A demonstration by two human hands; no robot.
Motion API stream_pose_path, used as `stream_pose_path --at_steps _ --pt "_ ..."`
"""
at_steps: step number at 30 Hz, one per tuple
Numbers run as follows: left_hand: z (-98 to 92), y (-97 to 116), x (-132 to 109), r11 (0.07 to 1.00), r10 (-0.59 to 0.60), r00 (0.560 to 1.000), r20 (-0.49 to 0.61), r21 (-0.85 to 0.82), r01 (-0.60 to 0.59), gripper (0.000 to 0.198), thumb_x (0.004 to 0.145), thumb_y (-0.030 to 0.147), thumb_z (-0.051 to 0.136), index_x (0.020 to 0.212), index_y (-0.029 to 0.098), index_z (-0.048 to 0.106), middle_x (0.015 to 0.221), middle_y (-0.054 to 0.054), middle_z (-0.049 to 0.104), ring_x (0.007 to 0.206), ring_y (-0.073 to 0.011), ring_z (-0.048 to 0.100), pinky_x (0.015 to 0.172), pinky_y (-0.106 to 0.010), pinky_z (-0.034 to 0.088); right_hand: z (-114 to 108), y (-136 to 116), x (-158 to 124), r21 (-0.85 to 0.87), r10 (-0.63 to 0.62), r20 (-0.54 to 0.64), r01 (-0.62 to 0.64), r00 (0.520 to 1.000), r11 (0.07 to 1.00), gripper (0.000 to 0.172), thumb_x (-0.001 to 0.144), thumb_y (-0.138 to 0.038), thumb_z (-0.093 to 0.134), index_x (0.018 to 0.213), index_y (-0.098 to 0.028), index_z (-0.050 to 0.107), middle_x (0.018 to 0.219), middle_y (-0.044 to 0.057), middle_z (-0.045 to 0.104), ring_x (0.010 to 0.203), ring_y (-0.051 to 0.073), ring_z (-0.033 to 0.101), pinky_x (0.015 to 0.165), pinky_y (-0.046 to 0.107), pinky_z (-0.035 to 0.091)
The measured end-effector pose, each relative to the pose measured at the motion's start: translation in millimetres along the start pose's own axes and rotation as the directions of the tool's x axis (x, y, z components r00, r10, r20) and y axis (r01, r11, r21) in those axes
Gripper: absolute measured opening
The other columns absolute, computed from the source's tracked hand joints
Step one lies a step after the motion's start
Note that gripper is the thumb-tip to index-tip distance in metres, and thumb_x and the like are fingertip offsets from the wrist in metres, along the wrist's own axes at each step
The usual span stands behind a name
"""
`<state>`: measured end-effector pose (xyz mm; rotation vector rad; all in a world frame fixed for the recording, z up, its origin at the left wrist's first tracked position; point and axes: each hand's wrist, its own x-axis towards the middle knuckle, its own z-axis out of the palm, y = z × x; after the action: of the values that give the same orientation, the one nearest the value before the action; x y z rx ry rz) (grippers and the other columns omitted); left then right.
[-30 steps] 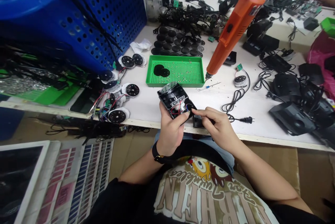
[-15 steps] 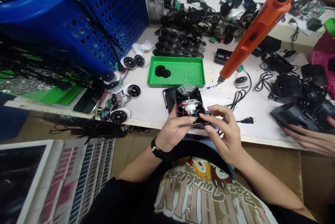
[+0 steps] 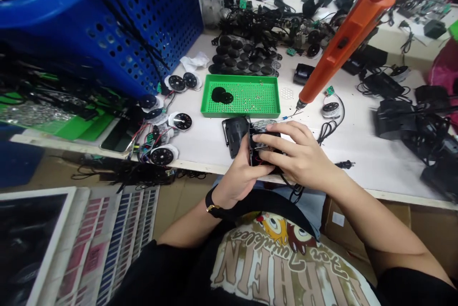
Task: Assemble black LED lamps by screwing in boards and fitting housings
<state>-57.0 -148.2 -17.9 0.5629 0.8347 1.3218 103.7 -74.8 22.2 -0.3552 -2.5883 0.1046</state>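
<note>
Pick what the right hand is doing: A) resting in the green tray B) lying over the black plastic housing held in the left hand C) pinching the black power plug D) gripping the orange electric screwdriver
B: the right hand has its fingers over the black plastic housing, which the left hand grips from below.

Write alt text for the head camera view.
Two bare hands hold a black plastic housing with red wires over a white workbench: the left hand grips it from below and the right hand lies across its top. A green parts tray sits beyond, and an orange electric screwdriver hangs to the right.
</note>
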Motion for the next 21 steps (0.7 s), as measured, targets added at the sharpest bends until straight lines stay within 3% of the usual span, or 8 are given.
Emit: stream_pose_path --at_steps 5,8,11,14,18,21 --pt "-5.5 -4 5 0.996 -0.082 0.996 -0.029 -0.044 0.081 0.08 0.061 0.005 0.079 0.132 0.032 0.058 0.132 -0.003 0.064 0.13 -0.0252 0.061 0.095 -0.032 0.06 -5 -3 16 -0.131 -0.064 0.155 0.085 0.986 0.988 0.017 0.101 -0.02 0.059 0.102 -0.017 0.076 0.151 0.009 0.062 0.141 0.032 0.052 0.117 0.055 0.044" --pt "-11.8 -4 7 0.99 -0.124 0.988 -0.088 -0.073 0.118 0.072 0.062 0.008 0.079 0.128 0.03 0.061 0.125 -0.003 0.067 0.119 -0.0226 0.066 0.084 -0.026 0.06 -4 -4 26 -0.26 -0.116 0.185 0.162 0.976 0.952 0.023 0.103 -0.02 0.053 0.105 -0.017 0.076 0.145 0.006 0.066 0.132 0.028 0.058 0.115 0.048 0.048" --pt "-20.8 1 11 0.991 -0.123 0.984 -0.131 -0.066 0.115 0.057 0.062 0.009 0.082 0.113 0.028 0.064 0.117 0.0 0.069 0.11 -0.0179 0.067 0.082 -0.02 0.059 2 2 27 -0.315 -0.179 0.158 0.221 0.971 0.923 0.03 0.107 -0.017 0.045 0.107 -0.018 0.075 0.129 0.005 0.073 0.11 0.021 0.064 0.102 0.039 0.054" --pt "-25.8 3 16 0.992 -0.122 0.983 -0.138 -0.037 0.118 0.048 0.064 0.01 0.084 0.104 0.029 0.065 0.099 0.003 0.067 0.099 -0.0156 0.067 0.077 -0.018 0.058 8 10 21 -0.266 -0.171 0.108 0.194 0.979 0.944 0.031 0.108 -0.017 0.042 0.113 -0.016 0.073 0.115 0.007 0.074 0.097 0.018 0.063 0.091 0.033 0.055" --pt "-19.0 -1 19 0.99 -0.126 0.988 -0.091 -0.075 0.12 0.052 0.065 0.015 0.083 0.112 0.031 0.067 0.1 0.001 0.068 0.098 -0.0205 0.067 0.081 -0.028 0.061 11 17 8 -0.1 -0.178 -0.062 0.172 0.982 0.98 0.026 0.106 -0.018 0.048 0.114 -0.011 0.072 0.112 0.011 0.074 0.104 0.021 0.062 0.096 0.035 0.054" --pt "-11.5 -4 16 0.988 -0.15 0.989 -0.013 -0.05 0.149 0.06 0.07 0.012 0.081 0.124 0.032 0.065 0.113 -0.001 0.068 0.109 -0.0223 0.066 0.095 -0.034 0.058 11 16 1 -0.003 -0.134 -0.09 0.134 0.987 0.991 0.024 0.104 -0.018 0.049 0.107 -0.011 0.072 0.114 0.011 0.075 0.111 0.024 0.06 0.097 0.039 0.056"
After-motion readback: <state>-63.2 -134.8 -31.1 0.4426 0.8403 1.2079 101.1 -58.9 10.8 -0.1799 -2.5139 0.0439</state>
